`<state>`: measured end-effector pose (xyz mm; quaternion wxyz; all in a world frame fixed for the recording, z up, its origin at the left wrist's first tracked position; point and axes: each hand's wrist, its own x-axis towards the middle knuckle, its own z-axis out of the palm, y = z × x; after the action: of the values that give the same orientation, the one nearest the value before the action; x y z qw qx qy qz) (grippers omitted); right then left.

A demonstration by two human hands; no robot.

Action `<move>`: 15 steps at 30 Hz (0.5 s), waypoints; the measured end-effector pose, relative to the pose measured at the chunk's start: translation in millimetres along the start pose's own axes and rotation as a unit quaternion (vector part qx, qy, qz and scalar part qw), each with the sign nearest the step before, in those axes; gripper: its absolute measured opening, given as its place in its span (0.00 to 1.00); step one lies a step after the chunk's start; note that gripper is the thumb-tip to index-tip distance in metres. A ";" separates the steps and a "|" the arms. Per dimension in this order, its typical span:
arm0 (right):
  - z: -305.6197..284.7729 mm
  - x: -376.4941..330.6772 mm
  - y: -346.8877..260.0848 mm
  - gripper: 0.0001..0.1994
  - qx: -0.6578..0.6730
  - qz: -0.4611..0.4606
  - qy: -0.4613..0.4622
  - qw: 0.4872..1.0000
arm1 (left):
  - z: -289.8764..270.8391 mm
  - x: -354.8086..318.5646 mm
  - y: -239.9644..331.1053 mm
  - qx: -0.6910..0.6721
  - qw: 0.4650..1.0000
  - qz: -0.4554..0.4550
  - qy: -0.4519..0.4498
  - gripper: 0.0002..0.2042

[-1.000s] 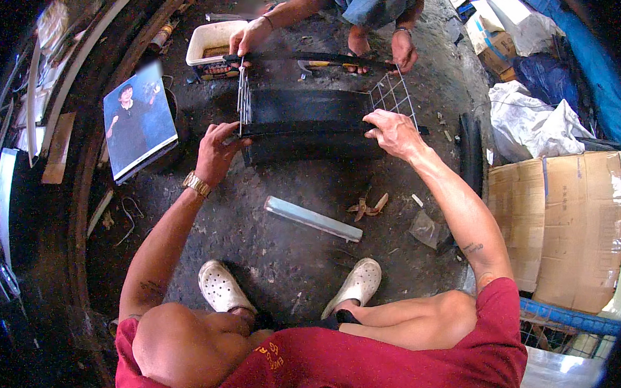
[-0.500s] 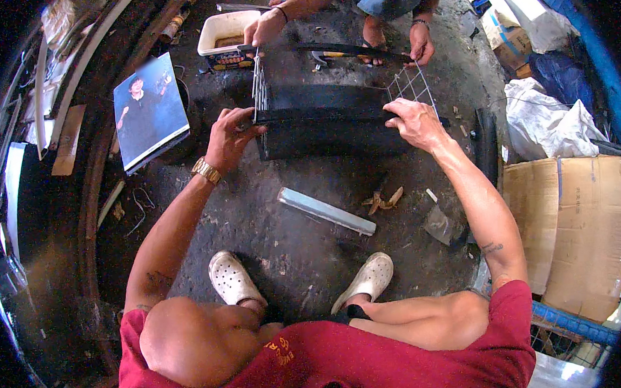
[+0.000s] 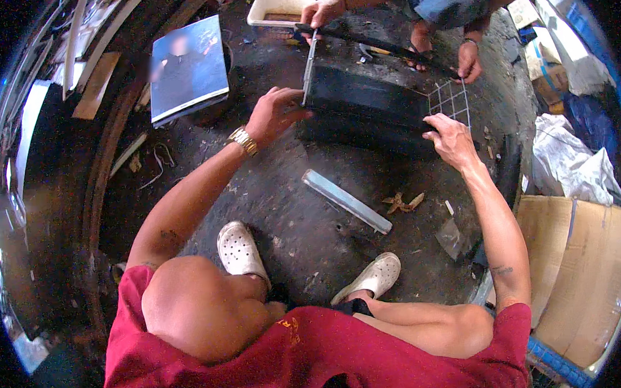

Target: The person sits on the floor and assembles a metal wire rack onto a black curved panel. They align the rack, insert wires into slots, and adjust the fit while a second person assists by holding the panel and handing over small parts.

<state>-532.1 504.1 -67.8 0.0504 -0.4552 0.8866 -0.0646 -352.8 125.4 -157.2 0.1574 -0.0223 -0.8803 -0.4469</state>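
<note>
A black box-like frame (image 3: 365,103) with wire mesh sides stands on the dark, dirty floor ahead of me. My left hand (image 3: 272,114) grips its near left corner, by the left mesh panel. My right hand (image 3: 450,139) holds its near right corner, just under the white wire grid (image 3: 450,101). Across from me another person's hand (image 3: 321,12) holds a long black bar (image 3: 380,43) lying along the far top edge. That person's other hand (image 3: 468,61) rests near the far right corner.
A silver metal strip (image 3: 346,200) lies on the floor between the frame and my white clogs (image 3: 240,250). A white tray (image 3: 280,7) sits far left of the frame. A dark poster board (image 3: 188,67) lies at left. Cardboard sheets (image 3: 577,264) and bags are at right.
The view has shifted so the frame sits further right. My hands stay on its near corners, and the other person's hands remain on the far side.
</note>
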 end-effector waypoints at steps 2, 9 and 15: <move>0.4 0.8 1.0 0.15 -0.002 -0.006 -0.001 1.000 | 0.1 -0.5 0.8 -0.008 1.000 0.001 0.007 0.21; 1.3 1.7 0.6 0.15 -0.008 0.007 0.008 1.000 | -7.3 -5.9 -0.1 -0.029 0.998 -0.036 0.032 0.24; -0.4 1.6 -2.8 0.15 0.003 0.006 0.008 1.000 | -27.6 19.1 -1.6 -0.056 0.990 -0.128 0.032 0.22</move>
<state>-530.8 501.2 -67.0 0.0452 -0.4488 0.8897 -0.0705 -364.0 100.7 -137.6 0.1261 0.0960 -0.8442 -0.5121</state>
